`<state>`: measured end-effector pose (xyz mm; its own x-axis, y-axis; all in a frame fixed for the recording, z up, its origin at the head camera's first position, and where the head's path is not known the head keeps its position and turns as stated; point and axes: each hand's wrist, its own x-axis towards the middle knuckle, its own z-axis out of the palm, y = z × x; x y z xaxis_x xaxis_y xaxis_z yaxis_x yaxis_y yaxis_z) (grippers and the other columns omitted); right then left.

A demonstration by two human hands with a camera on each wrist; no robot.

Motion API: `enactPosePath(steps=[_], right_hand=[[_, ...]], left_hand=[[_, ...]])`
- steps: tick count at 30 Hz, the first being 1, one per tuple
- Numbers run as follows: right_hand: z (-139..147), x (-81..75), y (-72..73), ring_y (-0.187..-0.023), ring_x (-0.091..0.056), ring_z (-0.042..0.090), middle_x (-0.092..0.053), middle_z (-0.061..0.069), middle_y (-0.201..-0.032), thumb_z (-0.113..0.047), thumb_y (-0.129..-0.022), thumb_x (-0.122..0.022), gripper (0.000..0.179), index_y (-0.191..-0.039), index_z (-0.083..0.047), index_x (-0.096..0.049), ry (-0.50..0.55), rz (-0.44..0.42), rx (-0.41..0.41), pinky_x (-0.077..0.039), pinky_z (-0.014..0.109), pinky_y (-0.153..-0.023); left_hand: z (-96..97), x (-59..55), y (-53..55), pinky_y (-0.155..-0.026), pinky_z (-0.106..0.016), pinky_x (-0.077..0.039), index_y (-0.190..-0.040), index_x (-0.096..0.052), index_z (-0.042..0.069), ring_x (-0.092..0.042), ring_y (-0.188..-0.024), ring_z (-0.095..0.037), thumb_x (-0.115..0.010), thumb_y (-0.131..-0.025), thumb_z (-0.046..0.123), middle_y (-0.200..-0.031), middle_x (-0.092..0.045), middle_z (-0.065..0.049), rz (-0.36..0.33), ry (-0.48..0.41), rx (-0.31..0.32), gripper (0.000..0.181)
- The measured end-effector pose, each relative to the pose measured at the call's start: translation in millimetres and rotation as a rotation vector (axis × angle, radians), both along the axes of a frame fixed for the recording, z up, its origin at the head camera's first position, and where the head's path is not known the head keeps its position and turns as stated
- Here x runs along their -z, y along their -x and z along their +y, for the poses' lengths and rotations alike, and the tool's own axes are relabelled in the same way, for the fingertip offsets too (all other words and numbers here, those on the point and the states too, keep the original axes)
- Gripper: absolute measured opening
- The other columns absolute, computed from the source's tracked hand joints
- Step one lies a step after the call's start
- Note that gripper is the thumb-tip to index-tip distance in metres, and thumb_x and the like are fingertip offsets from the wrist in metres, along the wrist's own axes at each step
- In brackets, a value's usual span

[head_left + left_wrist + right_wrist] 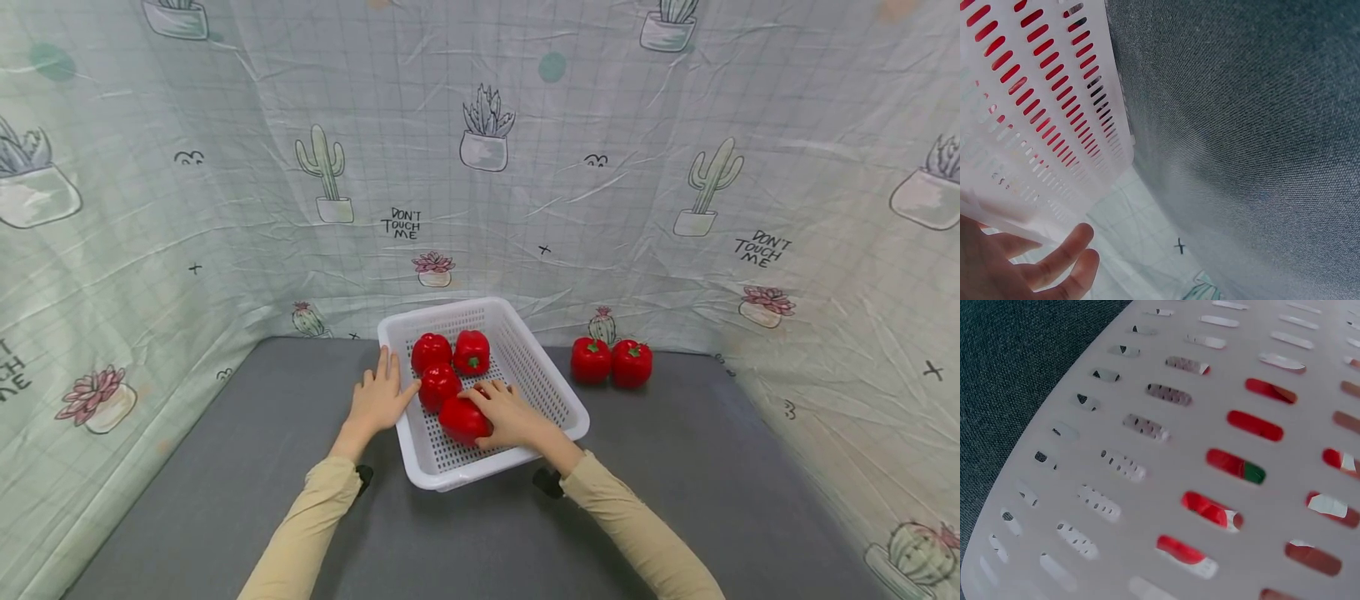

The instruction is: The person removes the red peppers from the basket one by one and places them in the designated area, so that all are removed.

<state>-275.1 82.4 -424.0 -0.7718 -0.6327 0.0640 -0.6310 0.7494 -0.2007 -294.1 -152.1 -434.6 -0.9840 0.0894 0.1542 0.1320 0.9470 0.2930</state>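
A white perforated plastic basket [543,371] stands on the dark grey table with several red bell peppers in it. My right hand [510,417] reaches over its near right rim and grips the nearest bell pepper [461,419], fingers across the top and thumb on the near side. At the basket's left rim rests my left hand [377,398], its fingers fairly straight. The left wrist view shows its fingers [1063,259] beside the slotted wall. Three other bell peppers lie further in: one [438,387] beside the gripped one, two behind. The basket wall mostly hides my right hand in the right wrist view.
Two more red bell peppers, one [591,360] left of the other [632,364], stand side by side on the table right of the basket, near the back. A cactus-print curtain [405,167] encloses the table [675,483] at the back and both sides.
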Motion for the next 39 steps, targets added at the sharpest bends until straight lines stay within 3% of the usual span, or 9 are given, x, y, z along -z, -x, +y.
enactPosePath(steps=[7,12,28,39], right_hand=[[4.2,-4.1,-1.1,-0.122,-0.036,0.024,-0.040,0.007,-0.133,-0.025,-0.063,-0.078,0.082,-0.133,-0.020,-0.036,0.048,-0.048,0.020,-0.030,0.054,-0.100],[9.1,-6.2,-2.7,-0.122,-0.035,0.024,-0.038,0.007,-0.134,-0.025,-0.062,-0.078,0.082,-0.133,-0.020,-0.037,0.067,-0.036,0.027,-0.029,0.056,-0.100],[22.5,-16.0,-12.1,-0.118,-0.036,0.025,-0.040,0.007,-0.131,-0.026,-0.059,-0.080,0.084,-0.131,-0.022,-0.037,0.098,0.128,0.013,-0.037,0.050,-0.092],[37.0,-17.7,-16.0,-0.114,-0.037,0.025,-0.041,0.006,-0.129,-0.024,-0.057,-0.079,0.082,-0.128,-0.023,-0.038,0.186,0.210,0.006,-0.039,0.048,-0.089]], left_hand=[[-0.7,0.8,0.6,-0.090,-0.064,-0.031,-0.139,-0.018,-0.006,-0.035,-0.116,-0.051,-0.038,-0.089,0.045,-0.148,-0.010,-0.024,0.002,-0.004,-0.002,0.075],[0.1,0.2,-0.2,-0.089,-0.063,-0.033,-0.139,-0.018,-0.006,-0.036,-0.113,-0.050,-0.039,-0.088,0.045,-0.147,-0.011,-0.024,0.007,-0.009,0.001,0.075],[-0.6,0.7,1.4,-0.090,-0.063,-0.032,-0.139,-0.018,-0.006,-0.036,-0.114,-0.049,-0.039,-0.088,0.045,-0.148,-0.011,-0.024,0.007,-0.030,-0.001,0.075],[-1.5,1.4,1.5,-0.091,-0.064,-0.032,-0.139,-0.017,-0.006,-0.036,-0.115,-0.050,-0.040,-0.087,0.045,-0.147,-0.010,-0.024,0.004,-0.025,-0.003,0.076]])
